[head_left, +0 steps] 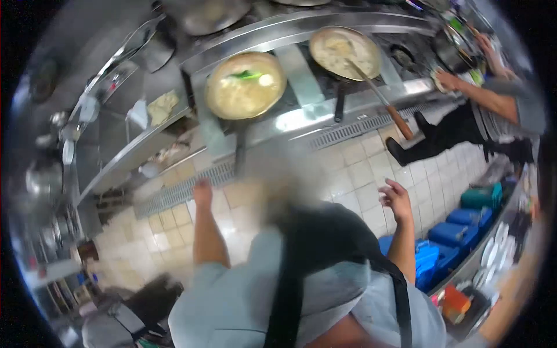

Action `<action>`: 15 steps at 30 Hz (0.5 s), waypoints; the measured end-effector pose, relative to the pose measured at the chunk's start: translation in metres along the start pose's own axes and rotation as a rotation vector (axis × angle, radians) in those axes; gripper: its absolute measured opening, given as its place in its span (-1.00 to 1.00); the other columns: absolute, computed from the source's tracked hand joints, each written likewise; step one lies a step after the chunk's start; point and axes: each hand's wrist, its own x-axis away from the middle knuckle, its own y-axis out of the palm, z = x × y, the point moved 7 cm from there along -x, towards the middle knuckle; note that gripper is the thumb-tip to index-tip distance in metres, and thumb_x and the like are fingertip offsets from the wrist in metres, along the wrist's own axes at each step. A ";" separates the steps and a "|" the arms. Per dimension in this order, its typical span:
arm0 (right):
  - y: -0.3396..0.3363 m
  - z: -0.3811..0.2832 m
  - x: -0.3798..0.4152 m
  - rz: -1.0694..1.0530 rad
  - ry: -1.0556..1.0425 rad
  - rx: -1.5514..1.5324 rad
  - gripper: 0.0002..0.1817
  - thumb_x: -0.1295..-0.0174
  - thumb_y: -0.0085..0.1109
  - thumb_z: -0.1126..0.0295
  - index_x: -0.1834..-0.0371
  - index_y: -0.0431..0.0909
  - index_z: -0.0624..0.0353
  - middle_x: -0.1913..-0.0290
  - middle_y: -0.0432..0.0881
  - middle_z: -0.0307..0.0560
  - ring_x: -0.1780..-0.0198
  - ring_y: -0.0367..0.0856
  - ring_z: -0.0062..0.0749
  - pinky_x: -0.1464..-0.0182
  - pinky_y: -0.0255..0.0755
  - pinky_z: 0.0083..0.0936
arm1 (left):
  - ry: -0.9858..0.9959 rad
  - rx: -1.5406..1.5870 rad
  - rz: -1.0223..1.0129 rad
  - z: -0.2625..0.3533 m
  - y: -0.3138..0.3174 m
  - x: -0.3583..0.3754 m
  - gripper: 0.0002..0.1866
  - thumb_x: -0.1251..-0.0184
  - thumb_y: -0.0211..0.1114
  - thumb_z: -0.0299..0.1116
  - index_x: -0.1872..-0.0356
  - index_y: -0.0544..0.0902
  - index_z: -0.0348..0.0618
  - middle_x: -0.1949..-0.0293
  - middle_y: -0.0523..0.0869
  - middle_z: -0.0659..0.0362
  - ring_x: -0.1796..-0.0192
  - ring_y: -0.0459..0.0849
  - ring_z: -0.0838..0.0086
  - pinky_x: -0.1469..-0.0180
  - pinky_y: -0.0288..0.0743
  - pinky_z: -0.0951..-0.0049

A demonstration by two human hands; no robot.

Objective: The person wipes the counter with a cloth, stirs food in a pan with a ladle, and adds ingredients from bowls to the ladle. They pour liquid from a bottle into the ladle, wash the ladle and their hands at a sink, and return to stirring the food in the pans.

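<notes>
My right hand (395,200) is raised over the tiled floor, its fingers apart and nothing in them. Over the floor drain grate, my left hand (203,192) is blurred, so its fingers do not show clearly. Nearest to it is the dark handle of a frying pan (277,103) on the stove. That pan holds a pale yellow liquid with a green piece and a round white piece. A second pan (371,53) to its right holds a creamy mixture. A ladle with a wooden handle (399,123) rests in it and sticks out past the stove edge.
A co-worker (503,101) at the right reaches toward a metal pot (451,49). Blue crates (455,236) and a green crate (481,197) line the right side. A steel counter (125,124) with a crumpled cloth (163,108) stands at the left.
</notes>
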 end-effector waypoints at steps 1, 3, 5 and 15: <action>-0.003 0.001 0.000 0.004 0.025 0.005 -0.48 -0.24 0.11 0.44 -0.29 0.34 0.35 0.18 0.68 -0.03 0.43 0.59 -0.50 0.42 0.45 -0.61 | 0.012 0.234 0.009 0.019 -0.034 -0.019 -0.64 -0.35 0.19 -0.16 0.14 0.64 -0.32 0.17 0.72 -0.14 0.06 0.68 0.02 0.01 0.51 0.13; -0.016 0.016 -0.008 0.009 0.083 0.049 -0.47 -0.26 0.11 0.41 -0.31 0.33 0.33 0.18 0.68 -0.01 0.42 0.60 -0.48 0.43 0.44 -0.61 | 0.053 0.378 0.208 0.079 -0.109 -0.046 -0.65 -0.30 0.25 -0.18 0.07 0.67 -0.26 0.17 0.72 -0.12 0.09 0.69 0.05 -0.01 0.50 0.20; -0.023 0.024 -0.009 0.013 0.143 0.083 -0.46 -0.27 0.09 0.36 -0.32 0.32 0.30 0.18 0.68 0.00 0.40 0.62 -0.45 0.41 0.45 -0.58 | 0.126 0.376 0.347 0.111 -0.147 -0.087 -0.65 -0.29 0.25 -0.20 0.08 0.67 -0.27 0.12 0.70 -0.14 0.03 0.67 0.04 -0.04 0.48 0.20; -0.086 0.088 -0.007 0.197 0.428 0.206 -0.46 -0.24 0.14 0.38 -0.30 0.34 0.29 0.27 0.67 0.04 0.54 0.62 -0.33 0.58 0.47 -0.42 | -0.034 -0.090 0.232 0.150 -0.138 -0.277 -0.30 -0.20 0.22 0.12 -0.37 0.41 0.14 -0.36 0.34 -0.20 -0.39 0.34 0.04 -0.43 0.11 0.21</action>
